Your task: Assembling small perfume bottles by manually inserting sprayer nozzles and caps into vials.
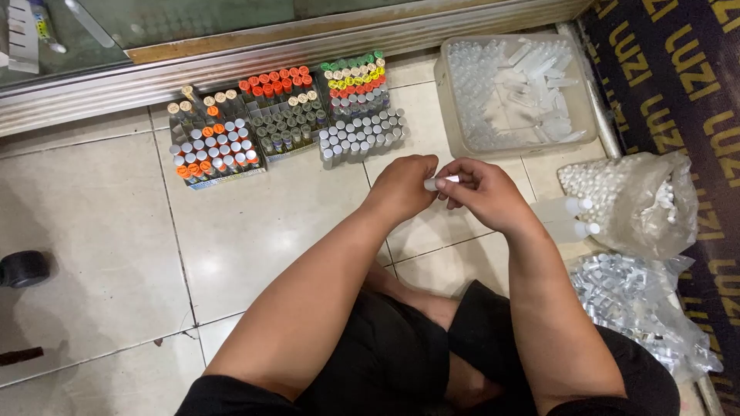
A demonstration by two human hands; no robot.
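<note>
Between both hands, left hand (pixel 402 185) and right hand (pixel 482 191) pinch small white vial (pixel 441 182) in their grip

Both hands, left hand (pixel 401 187) and right hand (pixel 482 192), pinch a small white-capped vial (pixel 441 182) above the tiled floor (pixel 254 223), trays of capped vials (pixel 285 115) (orange, grey, green) near its far edge.

floor tiles (pixel 100 231): glossy ceramic | bin (pixel 451 115): translucent plastic | bags (pixel 678 208): clear crinkled plastic film
</note>
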